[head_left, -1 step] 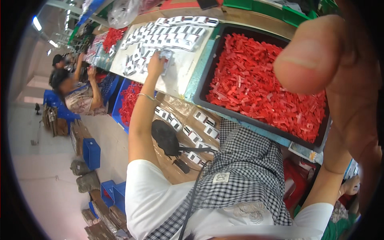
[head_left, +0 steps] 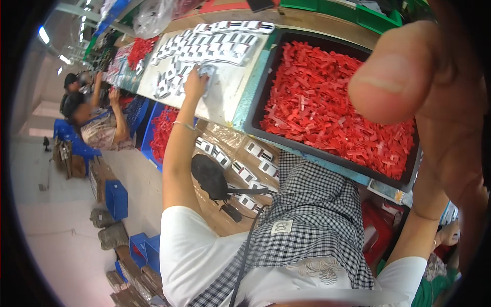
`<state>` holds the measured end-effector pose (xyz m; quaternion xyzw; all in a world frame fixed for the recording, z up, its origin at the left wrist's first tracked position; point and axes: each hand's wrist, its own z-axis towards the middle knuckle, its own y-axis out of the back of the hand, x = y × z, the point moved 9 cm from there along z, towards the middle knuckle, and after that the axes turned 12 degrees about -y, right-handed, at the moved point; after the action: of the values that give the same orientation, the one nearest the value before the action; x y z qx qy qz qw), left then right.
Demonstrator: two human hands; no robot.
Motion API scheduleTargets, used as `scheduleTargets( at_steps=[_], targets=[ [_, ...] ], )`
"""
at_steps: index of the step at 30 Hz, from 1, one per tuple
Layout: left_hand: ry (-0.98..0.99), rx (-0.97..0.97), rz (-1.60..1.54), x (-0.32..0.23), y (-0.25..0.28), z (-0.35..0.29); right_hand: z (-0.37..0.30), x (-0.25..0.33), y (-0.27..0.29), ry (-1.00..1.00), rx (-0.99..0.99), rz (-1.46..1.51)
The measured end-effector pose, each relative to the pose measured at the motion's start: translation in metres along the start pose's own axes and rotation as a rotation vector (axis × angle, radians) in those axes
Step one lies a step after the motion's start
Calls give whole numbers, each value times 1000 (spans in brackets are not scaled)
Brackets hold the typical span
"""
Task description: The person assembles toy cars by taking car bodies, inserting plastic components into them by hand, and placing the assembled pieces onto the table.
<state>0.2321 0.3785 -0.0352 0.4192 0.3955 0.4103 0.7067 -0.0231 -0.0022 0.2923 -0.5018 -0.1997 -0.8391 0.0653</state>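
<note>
Head view: left hand [head_left: 195, 85] touches a pale toy car [head_left: 208, 72], right hand [head_left: 434, 92] looms; both grips unclear.

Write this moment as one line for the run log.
left hand: at white car | right hand: close to camera | red parts: in black tray

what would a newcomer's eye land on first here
Probably the right hand, looming large at upper right, close to the camera. Next, the black tray full of red plastic pieces, right of centre. Then the white toy cars on the worktop, upper left, with the left hand among them.
</note>
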Motion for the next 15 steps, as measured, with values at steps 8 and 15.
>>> scheduleTargets(
  at_steps=[8, 15],
  targets=[
    [-215, -179, 179, -6, 3, -12, -123, -34, 77, -59, -417, -342],
    [-247, -145, 262, -20, 9, -36, -371, -145, 155, -823, -1003, -928]
  ],
)
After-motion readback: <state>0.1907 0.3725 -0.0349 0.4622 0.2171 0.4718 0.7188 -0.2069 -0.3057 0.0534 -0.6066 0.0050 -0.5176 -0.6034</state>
